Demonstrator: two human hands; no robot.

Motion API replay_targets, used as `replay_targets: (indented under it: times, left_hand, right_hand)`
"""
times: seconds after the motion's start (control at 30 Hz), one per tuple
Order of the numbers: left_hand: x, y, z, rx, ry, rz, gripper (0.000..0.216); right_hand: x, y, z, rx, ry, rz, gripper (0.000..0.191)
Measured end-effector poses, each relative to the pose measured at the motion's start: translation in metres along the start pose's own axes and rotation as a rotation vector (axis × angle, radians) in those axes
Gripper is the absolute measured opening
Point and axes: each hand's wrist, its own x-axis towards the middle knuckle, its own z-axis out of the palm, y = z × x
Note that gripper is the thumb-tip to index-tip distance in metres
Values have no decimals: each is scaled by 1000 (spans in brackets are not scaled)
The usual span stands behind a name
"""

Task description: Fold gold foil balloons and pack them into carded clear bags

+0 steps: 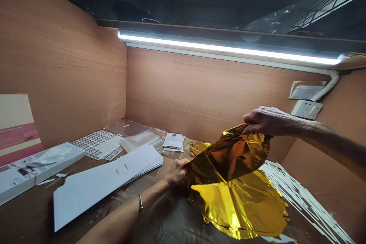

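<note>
A shiny gold foil balloon (228,154), flat and creased, is stretched between my two hands above the table. My left hand (176,172), with a metal bangle at the wrist, pinches its lower left edge. Higher up and to the right, my right hand (261,121) grips the top edge with the fingers closed over it. Beneath it lies more gold foil (243,206) with a scalloped rim; whether this joins the raised sheet I cannot tell. Another bit of gold foil (200,148) shows behind the raised sheet.
White card sheets (108,183) lie fanned at the left, beside a long white box (42,167). Further back are label sheets (98,143), clear plastic bags (141,139) and small cards (173,142). Thin white sticks (305,198) spread at the right. Wooden walls enclose the table; a lamp (228,47) hangs above.
</note>
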Motion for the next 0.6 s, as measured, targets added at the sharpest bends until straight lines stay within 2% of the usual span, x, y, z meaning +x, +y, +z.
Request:
replay_targets:
  times: [0.07, 0.17, 0.23, 0.3, 0.4, 0.47, 0.53, 0.6]
  left_hand:
    - [4, -1, -6, 67, -15, 14, 21]
    - [15, -1, -28, 140, -77, 27, 22]
    - [24, 1, -46, 196, -77, 14, 21]
    - [33, 1, -64, 269, -31, -17, 19]
    - [41, -4, -79, 345, 98, -93, 19]
    - [39, -13, -79, 359, 191, -186, 21]
    - [31, -24, -70, 346, 254, -299, 19]
    - [20, -35, -58, 302, 301, -397, 18]
  right_hand:
    - [-2, 4, -1, 79, -87, 7, 20]
    - [-10, 14, 1, 183, -175, 36, 20]
    - [-19, 19, 7, 168, -94, 33, 21]
    - [-33, 18, 23, 80, 134, -7, 22]
    - [-64, 1, 70, -66, 544, -181, 19]
    - [-90, -20, 115, -132, 698, -303, 24]
    - [-116, -47, 164, -163, 732, -477, 31]
    - [-138, -74, 208, -144, 687, -556, 29]
